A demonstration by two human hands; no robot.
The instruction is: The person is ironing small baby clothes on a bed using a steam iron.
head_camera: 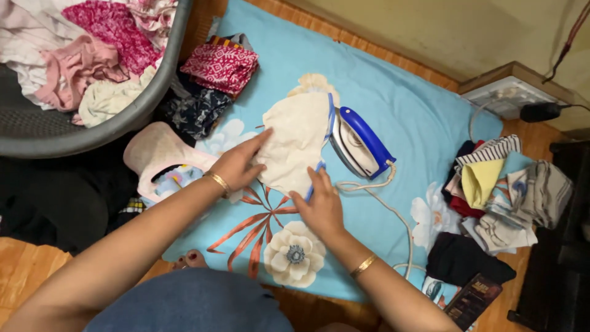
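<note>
Both hands flat, open, on cream cloth (295, 142): L hand (236, 166) pins left edge, R hand (321, 206) pins lower edge w/ blue trim. Iron (359, 142) just beyond R fingertips. Smooth outward, keep fingers off soleplate.

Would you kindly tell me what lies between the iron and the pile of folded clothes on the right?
In the head view, only the iron's white cord on the blue flowered cloth lies between the iron and the clothes pile.
</note>
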